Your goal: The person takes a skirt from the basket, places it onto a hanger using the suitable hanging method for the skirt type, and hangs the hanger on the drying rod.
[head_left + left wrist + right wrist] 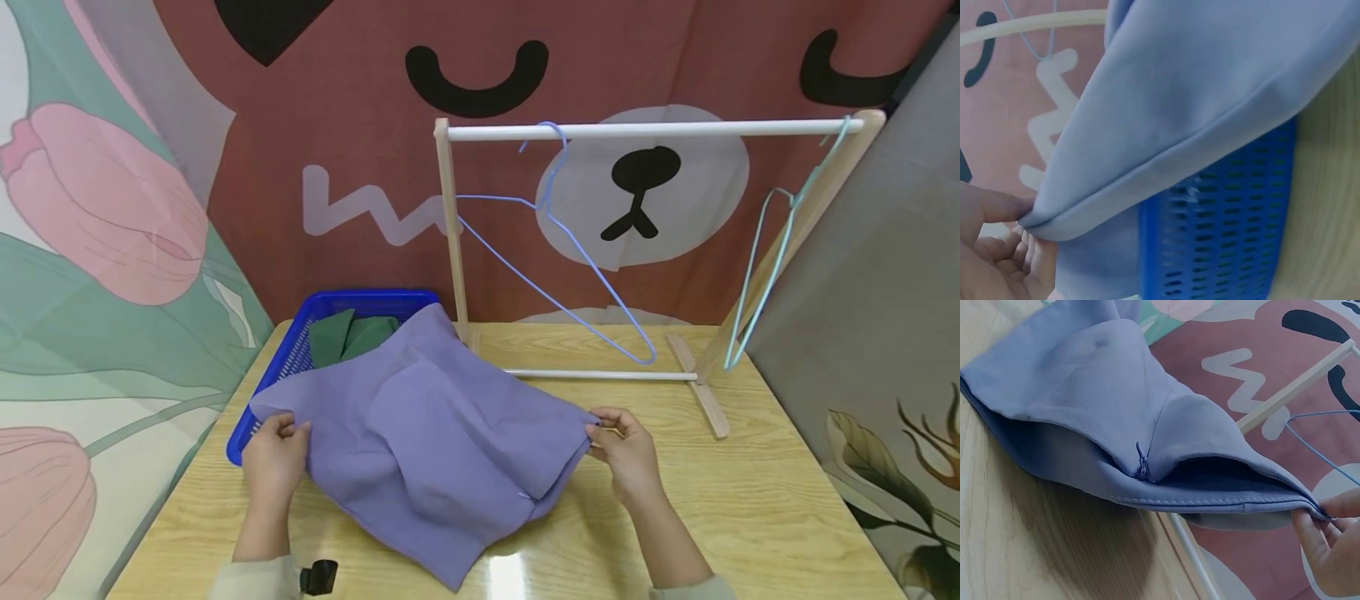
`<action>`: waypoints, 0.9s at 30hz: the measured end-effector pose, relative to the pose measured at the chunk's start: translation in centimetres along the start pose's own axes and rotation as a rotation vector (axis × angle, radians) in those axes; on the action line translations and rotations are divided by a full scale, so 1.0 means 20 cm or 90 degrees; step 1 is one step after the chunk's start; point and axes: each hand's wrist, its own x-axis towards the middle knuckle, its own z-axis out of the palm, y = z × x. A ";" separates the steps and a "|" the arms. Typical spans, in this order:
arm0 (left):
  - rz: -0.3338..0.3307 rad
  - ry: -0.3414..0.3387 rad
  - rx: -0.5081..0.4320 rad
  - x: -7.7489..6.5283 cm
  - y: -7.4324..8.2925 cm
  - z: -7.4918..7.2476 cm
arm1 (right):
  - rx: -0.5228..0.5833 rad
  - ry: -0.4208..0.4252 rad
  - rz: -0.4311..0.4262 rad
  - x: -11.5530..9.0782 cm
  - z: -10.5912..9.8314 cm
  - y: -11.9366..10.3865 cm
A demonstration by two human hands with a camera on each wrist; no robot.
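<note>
A purple skirt [442, 417] is spread between both hands, partly over the table and partly over a blue basket [281, 358]. Its hem corner is pinched between thumb and fingers of the left hand [276, 454], beside the basket's front. At the other side the right hand [626, 450] pinches the waist edge's corner. The right wrist view shows a small zipper [1142, 465] at the gaping waist opening. Folded green cloth [352, 335] lies in the basket, partly covered by the skirt.
Behind stands a rack with a white top bar [675, 129] and wooden legs. A blue hanger [592, 254] hangs at its left, a mint green hanger [765, 267] at its right end. The rack's lower bar [600, 375] runs close behind the skirt.
</note>
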 end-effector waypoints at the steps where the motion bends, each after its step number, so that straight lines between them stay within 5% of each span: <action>1: 0.004 -0.002 -0.007 -0.01 0.01 0.00 | -0.009 0.004 0.009 0.00 0.00 -0.01; 14: 0.090 0.012 -0.113 -0.11 0.14 0.00 | -0.002 0.034 0.004 0.04 -0.05 -0.02; 17: 0.097 0.012 -0.122 -0.14 0.16 0.01 | 0.033 -0.003 -0.056 0.18 -0.16 0.17; 21: 0.095 0.008 -0.143 -0.17 0.20 0.02 | 0.062 0.005 -0.100 0.47 -0.36 0.59; 23: 0.088 0.001 -0.153 -0.19 0.21 0.03 | 0.039 0.026 -0.100 0.54 -0.42 0.69; 27: 0.054 -0.040 -0.175 -0.22 0.22 0.05 | 0.014 0.013 -0.076 0.40 -0.36 0.43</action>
